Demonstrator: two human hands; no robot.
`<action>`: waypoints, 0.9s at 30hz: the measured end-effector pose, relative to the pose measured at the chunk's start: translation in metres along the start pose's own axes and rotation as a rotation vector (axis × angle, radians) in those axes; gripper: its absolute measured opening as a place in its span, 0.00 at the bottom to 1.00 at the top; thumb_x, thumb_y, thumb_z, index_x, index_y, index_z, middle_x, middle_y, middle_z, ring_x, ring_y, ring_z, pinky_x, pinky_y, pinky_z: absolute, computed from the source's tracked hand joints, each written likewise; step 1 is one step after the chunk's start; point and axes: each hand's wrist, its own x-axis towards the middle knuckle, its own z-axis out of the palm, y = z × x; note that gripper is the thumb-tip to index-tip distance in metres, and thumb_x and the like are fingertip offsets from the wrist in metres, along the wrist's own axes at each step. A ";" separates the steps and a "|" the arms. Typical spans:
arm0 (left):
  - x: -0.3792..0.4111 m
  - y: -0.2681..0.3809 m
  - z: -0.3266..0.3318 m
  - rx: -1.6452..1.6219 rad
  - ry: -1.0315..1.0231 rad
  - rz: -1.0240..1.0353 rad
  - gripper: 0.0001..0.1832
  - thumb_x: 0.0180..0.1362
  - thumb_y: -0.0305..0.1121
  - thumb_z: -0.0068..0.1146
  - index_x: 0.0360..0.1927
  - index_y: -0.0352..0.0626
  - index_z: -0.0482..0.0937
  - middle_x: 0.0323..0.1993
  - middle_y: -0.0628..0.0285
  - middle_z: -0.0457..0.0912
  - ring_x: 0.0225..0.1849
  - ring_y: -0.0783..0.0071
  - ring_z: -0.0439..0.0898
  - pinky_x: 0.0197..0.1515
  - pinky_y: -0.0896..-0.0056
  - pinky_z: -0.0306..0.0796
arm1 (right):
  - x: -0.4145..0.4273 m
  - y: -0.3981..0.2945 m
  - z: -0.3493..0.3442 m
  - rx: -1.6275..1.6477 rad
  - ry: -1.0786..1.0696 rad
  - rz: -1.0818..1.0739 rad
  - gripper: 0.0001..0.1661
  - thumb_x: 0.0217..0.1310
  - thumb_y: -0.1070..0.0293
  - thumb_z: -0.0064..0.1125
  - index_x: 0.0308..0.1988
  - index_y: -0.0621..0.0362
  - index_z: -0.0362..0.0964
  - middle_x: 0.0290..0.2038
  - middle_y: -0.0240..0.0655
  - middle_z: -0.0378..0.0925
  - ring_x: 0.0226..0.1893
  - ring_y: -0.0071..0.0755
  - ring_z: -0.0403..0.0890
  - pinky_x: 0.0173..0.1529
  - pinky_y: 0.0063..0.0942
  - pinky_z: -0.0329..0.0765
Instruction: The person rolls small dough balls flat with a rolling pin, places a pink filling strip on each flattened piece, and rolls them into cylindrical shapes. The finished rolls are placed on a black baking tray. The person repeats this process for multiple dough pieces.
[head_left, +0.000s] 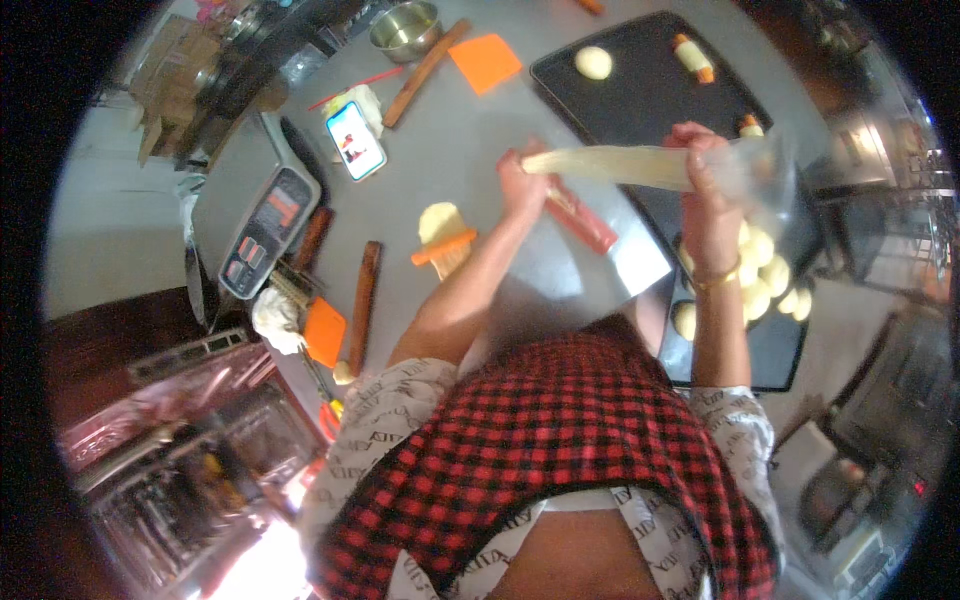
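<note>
My left hand (523, 178) grips the narrow tip of a clear piping bag (615, 163) filled with pale cream. My right hand (703, 161) is closed around the bag's wider part, and its loose plastic end spreads to the right. Beneath the bag, close to my left hand, lies a red packet (583, 217), perhaps of sausages. Left of my left forearm, an orange stick (444, 247), perhaps a sausage or carrot, lies across a flattened piece of pale dough (441, 222).
A dark tray (637, 97) holds a dough ball and wrapped rolls; another tray (780, 367) at right carries several dough balls (757, 296). A scale (270, 232), phone (356, 141), orange scrapers (485, 63), wooden sticks (364, 307) and a metal bowl (405, 31) stand around the worktable.
</note>
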 end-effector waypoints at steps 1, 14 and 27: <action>0.012 0.009 -0.006 0.042 -0.005 0.060 0.21 0.66 0.46 0.46 0.26 0.39 0.77 0.18 0.66 0.75 0.21 0.77 0.74 0.23 0.72 0.67 | -0.001 0.003 -0.002 -0.025 -0.034 -0.011 0.15 0.56 0.62 0.62 0.39 0.56 0.69 0.47 0.36 0.73 0.47 0.30 0.73 0.52 0.30 0.69; -0.027 -0.033 0.022 0.150 -0.099 0.063 0.10 0.57 0.32 0.51 0.32 0.35 0.78 0.26 0.56 0.80 0.32 0.67 0.80 0.34 0.66 0.72 | 0.003 0.002 -0.008 0.060 0.181 -0.119 0.11 0.57 0.64 0.59 0.35 0.59 0.71 0.41 0.32 0.75 0.42 0.24 0.72 0.49 0.25 0.68; 0.003 0.000 0.001 -0.076 -0.071 -0.160 0.18 0.59 0.44 0.56 0.35 0.35 0.78 0.28 0.60 0.79 0.29 0.73 0.77 0.33 0.73 0.71 | 0.009 0.011 0.009 -0.024 0.244 0.029 0.14 0.61 0.62 0.57 0.41 0.59 0.72 0.46 0.36 0.75 0.46 0.30 0.73 0.53 0.32 0.67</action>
